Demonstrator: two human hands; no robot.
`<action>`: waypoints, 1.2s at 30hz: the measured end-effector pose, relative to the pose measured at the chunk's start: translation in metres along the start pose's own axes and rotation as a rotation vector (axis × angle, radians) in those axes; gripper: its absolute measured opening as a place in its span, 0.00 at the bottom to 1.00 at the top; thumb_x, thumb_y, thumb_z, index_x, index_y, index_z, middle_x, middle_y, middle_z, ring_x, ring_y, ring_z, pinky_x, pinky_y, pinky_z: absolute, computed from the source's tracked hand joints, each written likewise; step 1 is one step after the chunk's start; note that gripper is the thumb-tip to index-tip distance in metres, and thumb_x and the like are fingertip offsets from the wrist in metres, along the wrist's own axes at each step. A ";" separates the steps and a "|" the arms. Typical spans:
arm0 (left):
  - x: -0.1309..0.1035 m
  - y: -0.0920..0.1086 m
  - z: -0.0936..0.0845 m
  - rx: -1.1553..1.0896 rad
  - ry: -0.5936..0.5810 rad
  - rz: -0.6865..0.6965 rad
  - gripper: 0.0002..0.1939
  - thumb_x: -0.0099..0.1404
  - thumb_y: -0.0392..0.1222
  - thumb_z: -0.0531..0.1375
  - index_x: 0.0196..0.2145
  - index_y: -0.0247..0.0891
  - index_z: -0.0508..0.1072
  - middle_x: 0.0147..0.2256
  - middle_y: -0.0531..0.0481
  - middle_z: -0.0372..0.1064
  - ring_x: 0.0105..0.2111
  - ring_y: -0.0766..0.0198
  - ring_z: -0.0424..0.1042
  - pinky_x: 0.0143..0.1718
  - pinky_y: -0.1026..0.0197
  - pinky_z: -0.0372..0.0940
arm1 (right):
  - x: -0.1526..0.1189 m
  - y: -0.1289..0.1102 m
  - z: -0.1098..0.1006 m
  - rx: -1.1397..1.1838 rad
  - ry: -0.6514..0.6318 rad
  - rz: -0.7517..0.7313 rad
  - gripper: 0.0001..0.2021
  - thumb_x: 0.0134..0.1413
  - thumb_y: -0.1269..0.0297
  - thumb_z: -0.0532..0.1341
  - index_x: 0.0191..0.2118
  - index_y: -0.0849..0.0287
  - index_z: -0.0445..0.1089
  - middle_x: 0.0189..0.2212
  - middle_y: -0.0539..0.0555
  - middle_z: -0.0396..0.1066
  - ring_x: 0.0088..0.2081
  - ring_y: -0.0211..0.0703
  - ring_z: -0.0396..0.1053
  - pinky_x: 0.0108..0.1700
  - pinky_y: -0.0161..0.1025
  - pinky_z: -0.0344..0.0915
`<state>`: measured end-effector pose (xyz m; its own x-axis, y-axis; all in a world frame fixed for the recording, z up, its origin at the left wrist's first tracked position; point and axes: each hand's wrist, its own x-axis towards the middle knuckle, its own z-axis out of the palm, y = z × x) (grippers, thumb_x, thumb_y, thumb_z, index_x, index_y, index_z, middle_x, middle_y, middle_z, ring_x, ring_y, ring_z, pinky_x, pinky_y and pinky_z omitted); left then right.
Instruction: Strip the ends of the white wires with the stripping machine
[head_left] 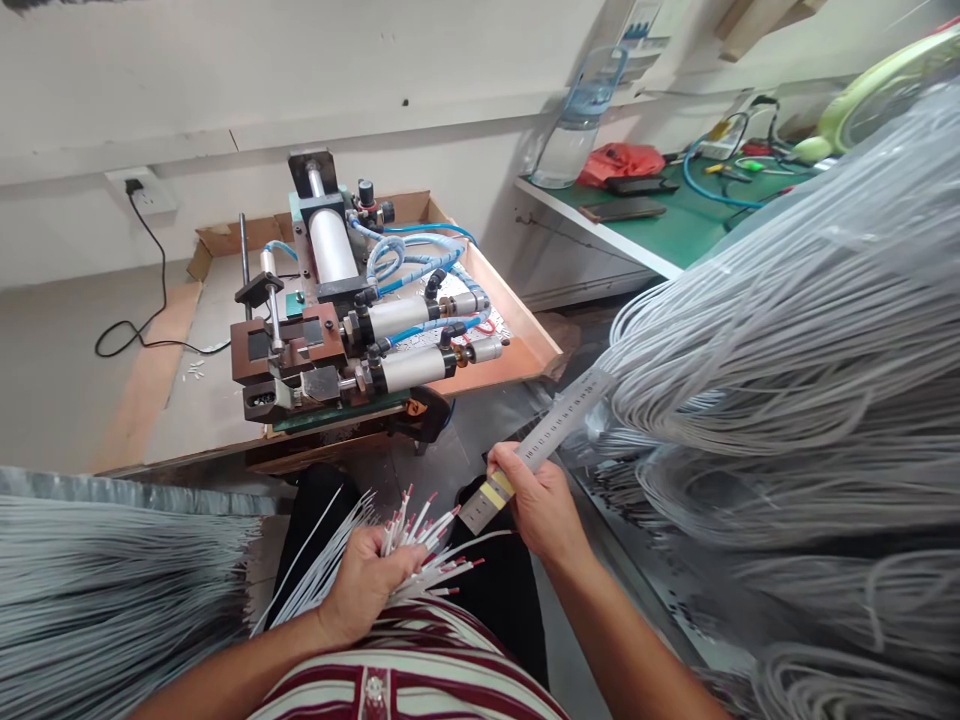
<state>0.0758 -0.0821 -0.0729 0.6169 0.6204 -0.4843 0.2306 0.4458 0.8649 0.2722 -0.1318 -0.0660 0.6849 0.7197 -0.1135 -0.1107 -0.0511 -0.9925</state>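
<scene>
My left hand (pixel 367 580) is closed round a bundle of white cables (pixel 405 540) over my lap. Their stripped ends show reddish tips and fan out toward the right. In my right hand (pixel 544 500) is a steel ruler (pixel 562 425), gripped near its lower end, where a yellow band (pixel 495 490) crosses it. The ruler slants up and to the right, and its lower end is close to the cable tips; whether they touch I cannot tell.
Ahead stands a pneumatic machine (pixel 330 245) with blue hoses on a wooden-edged bench (pixel 517 310). Large coils of grey-white cable (pixel 780 330) fill the right side. More cables (pixel 112 600) lie at lower left. A green-topped table (pixel 675 225) carries a water bottle (pixel 570 145) and a red bag (pixel 619 162).
</scene>
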 end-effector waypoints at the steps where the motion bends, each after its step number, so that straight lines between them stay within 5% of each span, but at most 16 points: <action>1: 0.000 -0.001 0.000 -0.013 0.006 0.002 0.14 0.50 0.47 0.60 0.19 0.32 0.69 0.15 0.56 0.58 0.18 0.71 0.52 0.21 0.66 0.49 | -0.001 0.001 0.002 0.014 0.001 0.007 0.13 0.46 0.54 0.59 0.21 0.59 0.65 0.19 0.49 0.62 0.23 0.38 0.58 0.26 0.35 0.55; 14: 0.000 -0.008 -0.002 -0.031 0.096 -0.033 0.17 0.47 0.52 0.62 0.17 0.32 0.69 0.14 0.55 0.60 0.16 0.70 0.55 0.20 0.66 0.53 | -0.004 0.004 0.015 0.170 0.001 0.026 0.13 0.48 0.56 0.58 0.21 0.59 0.64 0.20 0.48 0.59 0.23 0.36 0.56 0.26 0.34 0.53; 30: 0.002 -0.017 -0.004 -0.061 -0.027 0.007 0.15 0.51 0.47 0.61 0.17 0.32 0.69 0.15 0.55 0.58 0.17 0.71 0.54 0.21 0.66 0.52 | 0.002 0.009 0.012 0.207 0.018 0.028 0.12 0.47 0.55 0.59 0.23 0.59 0.65 0.19 0.48 0.60 0.22 0.36 0.56 0.25 0.34 0.53; 36: 0.002 -0.016 -0.006 0.011 -0.087 0.000 0.16 0.50 0.48 0.60 0.14 0.32 0.68 0.13 0.55 0.57 0.15 0.72 0.52 0.18 0.66 0.48 | 0.004 0.011 0.024 0.317 -0.096 0.069 0.13 0.48 0.56 0.58 0.22 0.59 0.63 0.18 0.47 0.58 0.20 0.34 0.53 0.23 0.33 0.51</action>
<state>0.0690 -0.0843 -0.0881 0.6795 0.5622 -0.4714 0.2382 0.4386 0.8665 0.2566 -0.1128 -0.0761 0.5988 0.7848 -0.1599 -0.3829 0.1052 -0.9178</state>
